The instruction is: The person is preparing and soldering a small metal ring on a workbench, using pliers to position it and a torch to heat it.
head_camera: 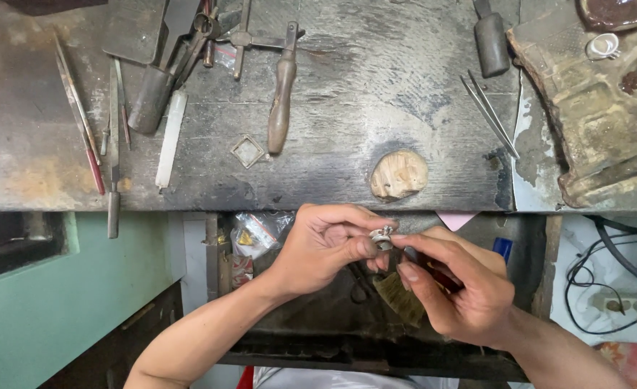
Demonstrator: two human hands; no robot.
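One small silver ring sits pinched in the fingers of the left hand, over an open drawer below the table edge. The right hand, fingers closed on a brush, touches it; a hard stroke could flick it into the clutter.

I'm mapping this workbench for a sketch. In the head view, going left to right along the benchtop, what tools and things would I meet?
Thin red-tipped files → white stick → small square metal frame → wooden-handled tool → pale rounded wooden peg → tweezers → crusted block.
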